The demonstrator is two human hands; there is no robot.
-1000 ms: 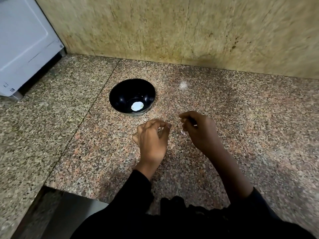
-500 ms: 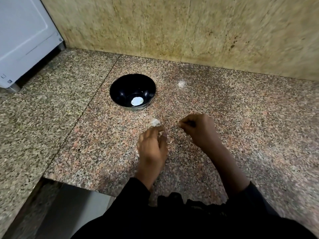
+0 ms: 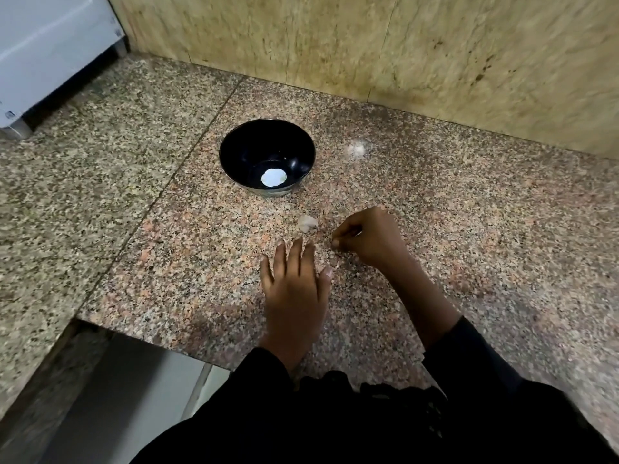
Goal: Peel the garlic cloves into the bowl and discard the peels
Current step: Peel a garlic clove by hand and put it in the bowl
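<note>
so my left hand point(image 3: 294, 289) lies flat on the counter point(image 3: 469, 229), fingers straight and spread, holding nothing. my right hand point(image 3: 368, 239) hovers just beside it with fingers curled in a tight pinch — what's between them is too small to tell. a pale clove point(image 3: 307, 223) sits on the granite between my hands and the bowl point(image 3: 268, 157), touching neither. the black bowl stands further back, with one white round spot at its bottom — clove or glare, i can't tell.
</note>
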